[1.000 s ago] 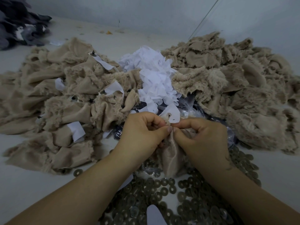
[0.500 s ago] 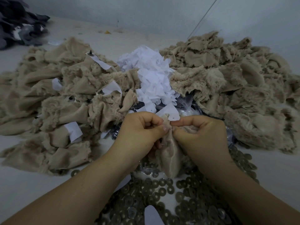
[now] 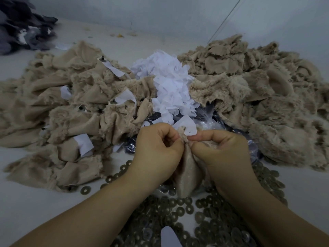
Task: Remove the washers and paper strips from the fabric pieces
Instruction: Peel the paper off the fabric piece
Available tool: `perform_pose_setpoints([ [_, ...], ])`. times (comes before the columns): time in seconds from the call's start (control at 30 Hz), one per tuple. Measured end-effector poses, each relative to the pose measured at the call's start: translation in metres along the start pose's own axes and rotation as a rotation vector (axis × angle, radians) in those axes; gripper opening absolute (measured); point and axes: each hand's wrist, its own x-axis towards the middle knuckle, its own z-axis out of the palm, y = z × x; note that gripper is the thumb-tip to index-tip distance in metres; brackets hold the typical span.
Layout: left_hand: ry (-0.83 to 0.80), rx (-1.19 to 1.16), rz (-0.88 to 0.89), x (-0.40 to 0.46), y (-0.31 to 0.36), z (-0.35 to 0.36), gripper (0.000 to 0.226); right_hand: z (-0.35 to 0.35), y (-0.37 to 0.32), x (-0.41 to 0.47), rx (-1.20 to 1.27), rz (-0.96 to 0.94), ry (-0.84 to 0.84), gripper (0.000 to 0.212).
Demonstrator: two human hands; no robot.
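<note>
Both hands work on one beige plush fabric piece, held up over the spread of loose metal washers in the foreground. The left hand has its fingers curled and pinches the top edge of the piece; the right hand pinches the same edge from the other side, thumb and forefinger pressed together. A white paper strip with small punched holes stands up just behind the fingertips, touching the gathered edge. The step in hand appears to be freeing that strip and its fastening from the fabric. Whether a washer sits under the fingers cannot be told.

The next move likely calls for a steady pull apart at the pinch, with the fabric kept taut so the paper comes off whole rather than tearing.

To the left lies a heap of unprocessed fabric pieces, paper strips and dark studs showing among them. A mound of discarded white paper sits behind the hands, and a pile of bare fabric to the right. Crumpled clear plastic lies close beneath the hands and could snag. Dark cloth lies far left.
</note>
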Motion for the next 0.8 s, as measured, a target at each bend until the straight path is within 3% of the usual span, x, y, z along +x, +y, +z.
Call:
perform_pose_setpoints([
  [0.27, -0.004, 0.031, 0.004, 0.0015, -0.0018, -0.001, 0.025, 0.0013, -0.0031, -0.0041, -0.034, -0.047, 0.015, 0.032],
  [0.37, 0.028, 0.04, 0.018, 0.0023, -0.0026, -0.0027, 0.025, 0.003, -0.0026, -0.0029, -0.016, 0.032, 0.024, 0.028],
  [0.57, 0.078, 0.217, 0.406, -0.0057, 0.0064, -0.0023, 0.023, 0.0034, -0.0025, 0.0004, -0.023, 0.11, 0.04, 0.021],
  [0.8, 0.028, 0.27, 0.313, -0.0016, 0.0041, -0.003, 0.018, 0.0023, -0.0028, 0.0007, -0.037, 0.099, 0.03, 0.016],
])
